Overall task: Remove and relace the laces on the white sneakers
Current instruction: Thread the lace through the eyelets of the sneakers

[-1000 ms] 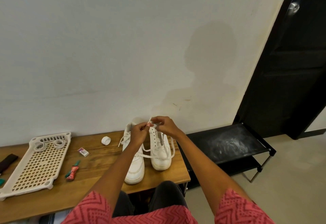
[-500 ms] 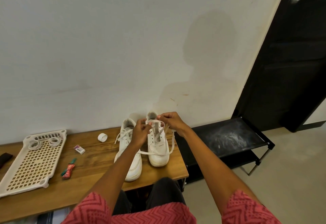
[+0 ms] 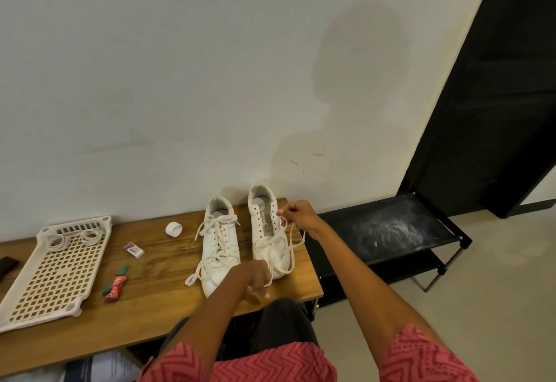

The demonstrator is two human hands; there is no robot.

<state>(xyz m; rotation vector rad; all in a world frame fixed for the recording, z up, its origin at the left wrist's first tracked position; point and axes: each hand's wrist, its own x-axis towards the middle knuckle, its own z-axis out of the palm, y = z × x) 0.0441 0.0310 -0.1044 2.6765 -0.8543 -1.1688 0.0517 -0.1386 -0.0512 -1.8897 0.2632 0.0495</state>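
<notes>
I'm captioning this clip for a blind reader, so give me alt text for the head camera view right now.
A person seated at a wooden bench unlaces the right-hand white sneaker: the right hand pinches its lace near the upper eyelets, and the left hand holds the lace by the toe. The left-hand sneaker stays laced; a white plastic tray lies further left.

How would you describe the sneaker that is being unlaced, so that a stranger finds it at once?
On the wooden bench against the wall, two white sneakers stand side by side near its right end. Take the right sneaker, beside the black rack. Its upper eyelets are empty and its lace hangs loose, while the left sneaker is laced to the top.
</notes>
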